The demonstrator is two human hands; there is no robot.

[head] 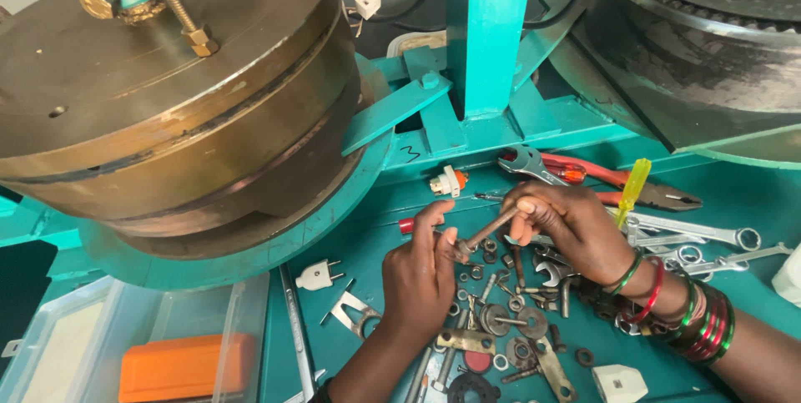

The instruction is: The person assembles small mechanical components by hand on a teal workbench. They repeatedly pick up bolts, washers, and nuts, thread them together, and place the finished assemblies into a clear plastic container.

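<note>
Orange plastic shows at far left, a box [185, 367] inside a clear lidded container [125, 345] at the worktop's [751, 194] near edge. Above it sits a heavy brass-coloured machine drum [167, 94]. A white two-pin plug [319, 274] lies just right of the container. The left hand [421, 274] is pinched closed on the lower end of a rusty bolt [486, 229], thumb and fingertips gripping what looks like a nut there, though the nut itself is too small to make out. The bolt slants up to the right hand [567, 228], which is clenched around its upper end. Both are held just above a scatter of washers, nuts and brackets [501, 328]. Turning goes best, I judge, with one hand holding the shank steady and straight while the other spins the end squarely on the thread. Further right lie red-handled pliers [617, 179], a yellow screwdriver [633, 188] and spanners [701, 240]
</note>
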